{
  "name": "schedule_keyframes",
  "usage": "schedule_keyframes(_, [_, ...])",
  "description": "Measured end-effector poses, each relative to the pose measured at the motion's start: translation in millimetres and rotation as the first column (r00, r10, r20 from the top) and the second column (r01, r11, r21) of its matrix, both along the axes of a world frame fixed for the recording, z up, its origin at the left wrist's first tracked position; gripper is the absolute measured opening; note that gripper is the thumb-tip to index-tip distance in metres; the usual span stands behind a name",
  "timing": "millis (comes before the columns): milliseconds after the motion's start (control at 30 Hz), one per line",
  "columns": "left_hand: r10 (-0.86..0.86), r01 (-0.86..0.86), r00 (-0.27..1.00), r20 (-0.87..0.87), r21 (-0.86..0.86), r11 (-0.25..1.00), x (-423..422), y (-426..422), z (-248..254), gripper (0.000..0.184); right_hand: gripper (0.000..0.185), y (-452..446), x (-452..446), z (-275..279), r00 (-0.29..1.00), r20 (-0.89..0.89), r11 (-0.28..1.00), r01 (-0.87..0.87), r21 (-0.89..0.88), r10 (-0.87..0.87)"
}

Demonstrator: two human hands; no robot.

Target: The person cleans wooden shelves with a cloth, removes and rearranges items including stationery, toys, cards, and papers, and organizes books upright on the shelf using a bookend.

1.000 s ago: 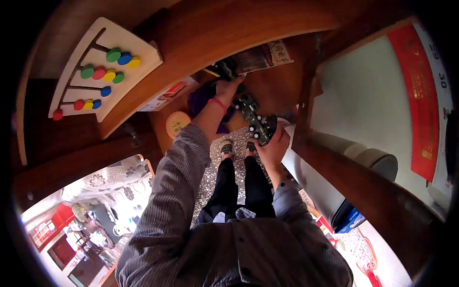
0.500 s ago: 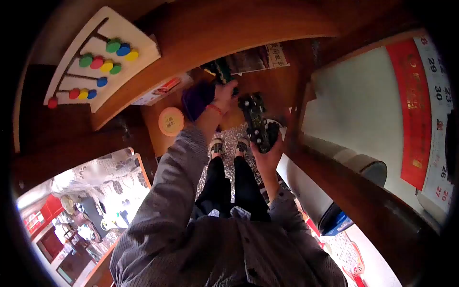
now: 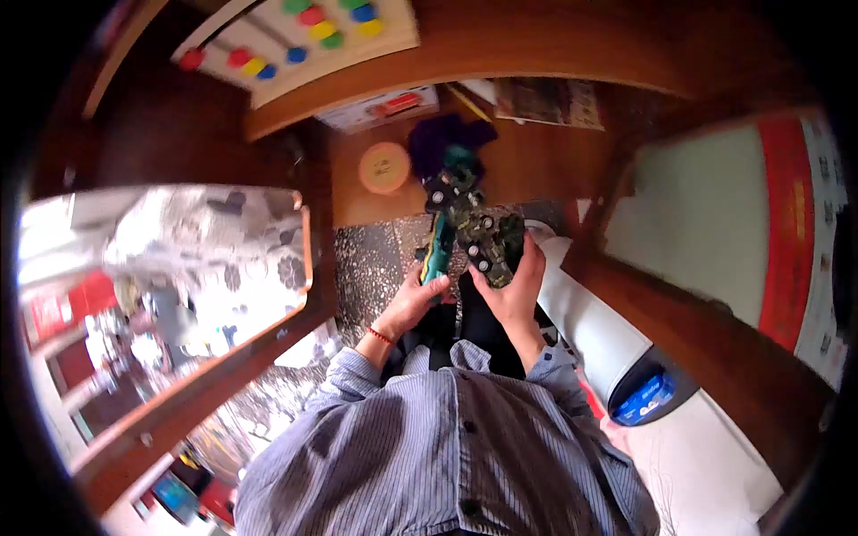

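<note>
My left hand is closed around the lower end of a teal-green toy with a yellow edge; its exact kind is unclear. Held in my right hand is a dark camouflage-green toy vehicle with round, silver-centred wheels. The two toys are close together in front of my body, and their upper ends overlap, so I cannot tell whether they touch. Behind their tops, a crumpled purple cloth lies on the wooden shelf.
A round orange-rimmed container sits left of the cloth. Behind are a white box and a printed book. A board with coloured discs stands above. At right is a white cylinder with a blue packet.
My left hand has drawn back from the shelf toward my body with the green toy, bringing it beside the toy vehicle in my right hand. The view has shifted.
</note>
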State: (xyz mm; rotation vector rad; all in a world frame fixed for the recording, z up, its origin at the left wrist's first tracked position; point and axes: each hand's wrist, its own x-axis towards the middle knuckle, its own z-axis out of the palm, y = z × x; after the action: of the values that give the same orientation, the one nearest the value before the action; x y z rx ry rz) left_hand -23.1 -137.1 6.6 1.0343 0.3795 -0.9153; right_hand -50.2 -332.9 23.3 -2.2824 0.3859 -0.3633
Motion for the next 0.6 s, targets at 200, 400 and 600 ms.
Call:
schedule_keyframes(200, [0.187,-0.163,0.958,-0.217,0.126,0.979,-59,29,23,0.042,0.092,26,-20,9,0.886,-0.085,0.873,-0.464,-0.151,0.456])
schedule_keyframes(400, [0.604,-0.623,0.663,-0.443,0.121,0.773,-123,66,23,0.044,0.091,67,-18,7,0.603,-0.128,0.609,-0.793,0.007,0.787])
schedule_keyframes(600, [0.793,-0.87,0.342,-0.504,0.15,0.471,-177,87,30,0.052,0.09,137,-24,-1,0.266,-0.224,0.308,-0.935,0.179,0.938])
